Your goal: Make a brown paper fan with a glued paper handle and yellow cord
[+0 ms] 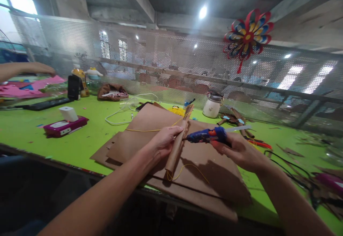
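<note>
My left hand point(164, 141) is closed around a rolled brown cardboard tube point(175, 153), which slants away from me over flat cardboard sheets point(150, 118). Yellow string point(191, 166) trails from the tube's near end, and more of it runs off near the far end. In my right hand point(238, 150) is a blue hot glue gun point(205, 136), gripped by its handle. Its nozzle points left and meets or almost meets the tube's side; I cannot tell whether it touches. A pale glue stick point(238, 128) sticks out of the gun's back.
A purple power strip point(65, 126) with a white plug sits at left. Behind the sheets are a brown pouch point(112, 92) and a white jar point(212, 105). Cardboard scraps and a black cable point(289, 166) lie at right. Another person's hand point(40, 68) is over pink paper, far left.
</note>
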A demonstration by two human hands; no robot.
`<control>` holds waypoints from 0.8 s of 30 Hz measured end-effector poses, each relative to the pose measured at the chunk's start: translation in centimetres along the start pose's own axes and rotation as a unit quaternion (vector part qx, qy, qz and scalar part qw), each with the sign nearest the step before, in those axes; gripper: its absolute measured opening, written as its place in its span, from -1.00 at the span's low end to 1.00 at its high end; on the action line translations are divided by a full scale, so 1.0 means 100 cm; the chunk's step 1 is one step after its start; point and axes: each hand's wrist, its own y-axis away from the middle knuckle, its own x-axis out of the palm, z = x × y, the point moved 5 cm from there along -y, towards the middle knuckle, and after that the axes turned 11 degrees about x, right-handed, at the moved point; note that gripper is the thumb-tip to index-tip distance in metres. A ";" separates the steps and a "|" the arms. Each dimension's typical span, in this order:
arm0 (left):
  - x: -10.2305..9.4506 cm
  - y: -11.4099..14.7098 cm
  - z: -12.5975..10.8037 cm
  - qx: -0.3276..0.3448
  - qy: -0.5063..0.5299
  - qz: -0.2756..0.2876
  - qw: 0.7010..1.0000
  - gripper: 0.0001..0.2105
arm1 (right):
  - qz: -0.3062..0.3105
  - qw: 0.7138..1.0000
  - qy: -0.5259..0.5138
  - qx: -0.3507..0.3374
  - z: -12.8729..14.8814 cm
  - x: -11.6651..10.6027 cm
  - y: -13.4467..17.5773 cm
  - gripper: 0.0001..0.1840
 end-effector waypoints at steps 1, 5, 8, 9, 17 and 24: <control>0.000 -0.001 0.001 0.002 0.003 0.006 1.000 -0.89 | -0.002 1.000 -0.003 0.001 0.000 0.000 -0.001 -0.68; 0.001 -0.003 0.003 -0.002 0.021 0.034 0.999 -0.88 | -0.032 0.999 -0.010 0.007 0.000 -0.005 -0.005 -0.67; 0.001 -0.003 0.002 0.001 0.014 0.025 1.000 -0.89 | -0.040 0.999 -0.006 0.006 0.002 -0.006 -0.005 -0.65; 0.001 -0.002 0.002 0.001 0.011 0.020 1.000 -0.90 | -0.035 0.999 -0.007 0.004 0.002 -0.006 -0.005 -0.64; -0.002 -0.003 0.005 -0.015 0.018 0.018 1.000 -0.88 | 0.001 1.000 -0.003 -0.015 0.005 -0.002 0.001 -0.69; 0.002 0.000 0.000 -0.001 -0.004 0.005 1.000 -0.89 | 0.011 0.999 0.002 -0.030 0.006 -0.001 0.003 -0.70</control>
